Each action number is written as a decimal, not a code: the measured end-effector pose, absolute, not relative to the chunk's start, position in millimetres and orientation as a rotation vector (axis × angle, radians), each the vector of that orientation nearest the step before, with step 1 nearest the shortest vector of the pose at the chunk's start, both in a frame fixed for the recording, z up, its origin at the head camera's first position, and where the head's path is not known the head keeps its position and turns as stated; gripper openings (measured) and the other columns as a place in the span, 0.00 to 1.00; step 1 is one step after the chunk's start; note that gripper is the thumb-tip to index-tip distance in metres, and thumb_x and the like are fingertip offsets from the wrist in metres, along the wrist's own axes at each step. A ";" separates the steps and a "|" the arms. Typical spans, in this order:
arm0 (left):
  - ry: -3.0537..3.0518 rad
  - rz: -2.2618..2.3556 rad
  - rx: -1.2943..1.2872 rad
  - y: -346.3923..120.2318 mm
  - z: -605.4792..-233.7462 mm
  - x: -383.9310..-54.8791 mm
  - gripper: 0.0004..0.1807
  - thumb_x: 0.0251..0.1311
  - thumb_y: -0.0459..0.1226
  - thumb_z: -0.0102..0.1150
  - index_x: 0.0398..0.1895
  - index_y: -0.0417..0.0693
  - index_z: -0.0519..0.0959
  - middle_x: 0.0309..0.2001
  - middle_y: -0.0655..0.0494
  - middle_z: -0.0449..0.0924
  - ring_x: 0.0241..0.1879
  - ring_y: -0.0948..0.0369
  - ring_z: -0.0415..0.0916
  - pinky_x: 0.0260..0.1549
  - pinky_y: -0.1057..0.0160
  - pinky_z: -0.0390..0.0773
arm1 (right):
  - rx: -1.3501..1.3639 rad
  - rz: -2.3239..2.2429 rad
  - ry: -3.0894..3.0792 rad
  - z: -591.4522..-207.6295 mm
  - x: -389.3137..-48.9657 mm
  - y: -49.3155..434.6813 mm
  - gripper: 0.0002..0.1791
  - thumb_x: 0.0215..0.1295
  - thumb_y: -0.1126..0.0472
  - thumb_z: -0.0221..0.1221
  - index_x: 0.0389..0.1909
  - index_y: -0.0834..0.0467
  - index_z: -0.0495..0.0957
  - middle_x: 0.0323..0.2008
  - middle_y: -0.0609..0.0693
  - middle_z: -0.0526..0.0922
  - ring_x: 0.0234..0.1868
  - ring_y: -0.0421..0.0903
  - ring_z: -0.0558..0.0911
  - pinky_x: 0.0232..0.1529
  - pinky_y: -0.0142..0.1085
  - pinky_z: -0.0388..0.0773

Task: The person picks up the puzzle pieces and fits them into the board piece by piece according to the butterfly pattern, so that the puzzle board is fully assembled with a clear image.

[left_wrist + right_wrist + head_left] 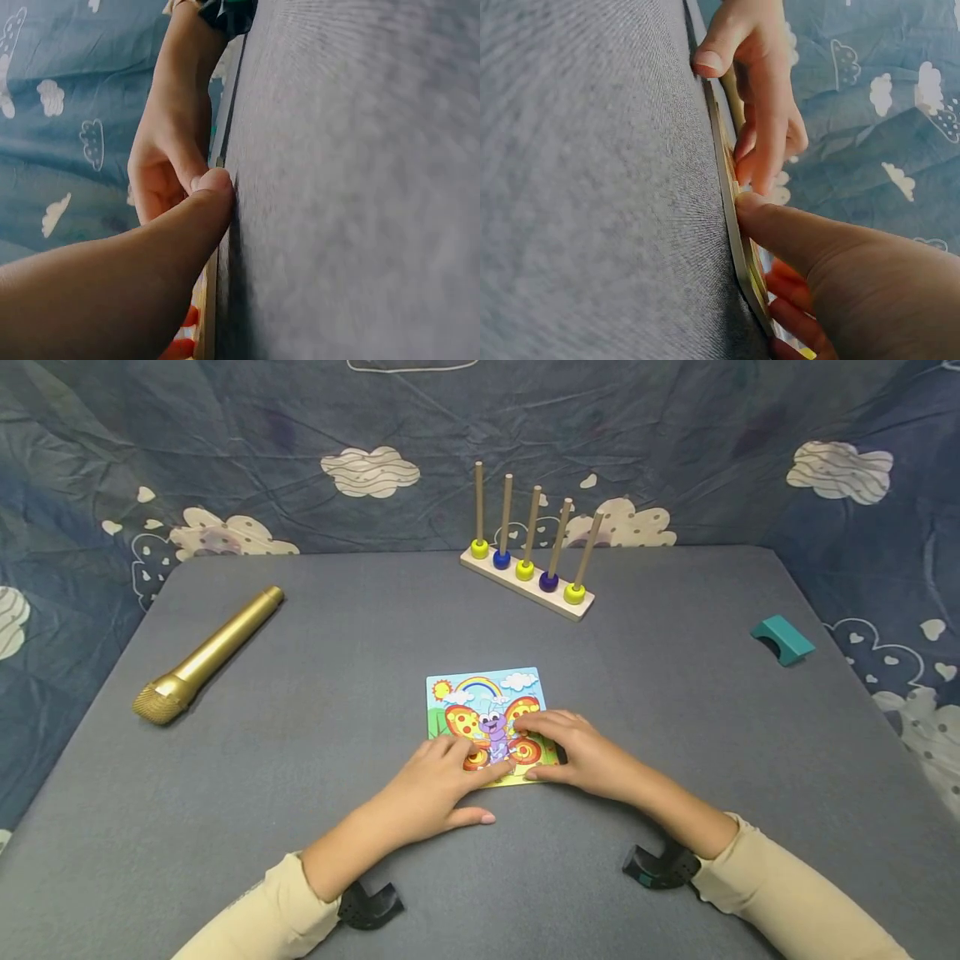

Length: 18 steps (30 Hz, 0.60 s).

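Observation:
A flat jigsaw puzzle board [487, 683] with a smiling butterfly, rainbow and sun lies on the grey table in the head view. My left hand [431, 785] rests at its lower left, index finger reaching over the bottom of the picture and thumb apart from the board on the table side. From the right, my right hand [588, 756] touches the board, fingertips on the butterfly's right wing and thumb at the near edge. In the right wrist view, the right thumb [754, 206] presses on the board's rim. The hands cover parts of the lower corners.
Behind the puzzle stands a wooden peg rack [525, 581] with yellow and blue beads. A gold microphone [217, 647] lies at the left, and a teal arch block [783, 639] at the right. Patterned blue cloth [450, 418] hangs behind the table.

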<state>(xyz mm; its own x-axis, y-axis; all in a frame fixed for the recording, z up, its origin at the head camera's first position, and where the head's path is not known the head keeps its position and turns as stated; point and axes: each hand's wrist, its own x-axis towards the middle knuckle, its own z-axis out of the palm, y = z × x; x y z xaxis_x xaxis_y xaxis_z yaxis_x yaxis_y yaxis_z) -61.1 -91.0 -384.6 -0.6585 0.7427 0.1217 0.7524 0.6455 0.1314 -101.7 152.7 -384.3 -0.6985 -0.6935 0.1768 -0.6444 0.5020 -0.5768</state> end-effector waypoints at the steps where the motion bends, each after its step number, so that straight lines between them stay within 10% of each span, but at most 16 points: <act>1: -2.794 -0.229 -1.270 -89.2 -384.0 -60.2 0.33 0.52 0.62 0.49 0.63 0.68 0.64 0.50 0.48 0.66 0.47 0.51 0.64 0.42 0.54 0.66 | -1.168 -0.967 2.663 -384.6 -101.5 152.8 0.31 0.48 0.55 0.67 0.54 0.59 0.72 0.54 0.51 0.72 0.56 0.51 0.67 0.55 0.50 0.57; 18: -2.791 -0.119 -1.239 -83.2 -380.3 -60.7 0.30 0.53 0.62 0.48 0.60 0.67 0.69 0.44 0.48 0.67 0.42 0.52 0.66 0.43 0.55 0.67 | -1.049 -0.837 2.599 -380.2 -94.0 159.3 0.36 0.58 0.46 0.57 0.64 0.57 0.61 0.67 0.53 0.52 0.66 0.56 0.49 0.60 0.56 0.42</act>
